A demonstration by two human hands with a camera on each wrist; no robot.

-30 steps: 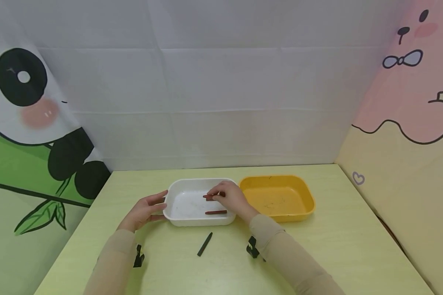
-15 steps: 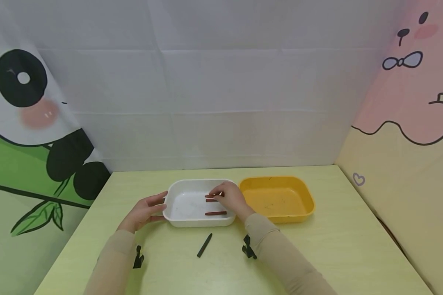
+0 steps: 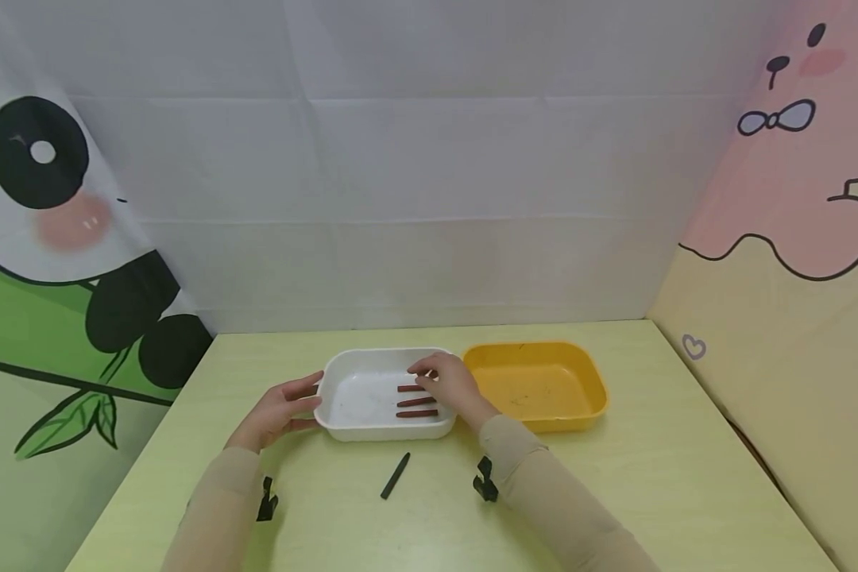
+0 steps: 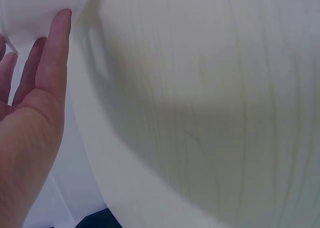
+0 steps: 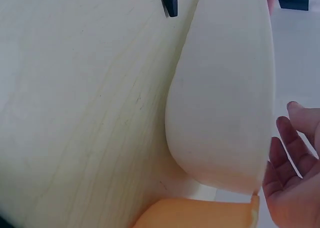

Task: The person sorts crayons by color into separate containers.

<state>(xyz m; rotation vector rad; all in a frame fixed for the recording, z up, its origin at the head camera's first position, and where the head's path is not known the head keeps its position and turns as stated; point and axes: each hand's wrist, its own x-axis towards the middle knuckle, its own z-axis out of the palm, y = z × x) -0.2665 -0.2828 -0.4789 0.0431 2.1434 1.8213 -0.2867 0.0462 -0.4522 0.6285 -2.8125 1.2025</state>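
Note:
A white tray (image 3: 357, 434) stands on the table, with several reddish-brown crayons inside. Three show side by side: a front crayon (image 3: 417, 413), a middle crayon (image 3: 416, 402) and a back crayon (image 3: 409, 388), partly covered by my right hand (image 3: 452, 383). That hand hovers over the tray's right part. In the right wrist view its fingers (image 5: 295, 148) are loosely bent and apart, with nothing seen between them. My left hand (image 3: 275, 411) touches the tray's left end with fairly straight fingers (image 4: 52, 63). A black crayon (image 3: 396, 475) lies on the table in front of the tray.
A yellow tray (image 3: 597, 397) stands right beside the white one, touching or nearly touching it. A pale wall (image 3: 429, 262) rises behind the table (image 3: 372, 540). Printed cartoon panels flank both sides.
A crayon from under my right hand now lies between the front and back ones. My right fingers have parted and lifted slightly. The left hand stays on the tray.

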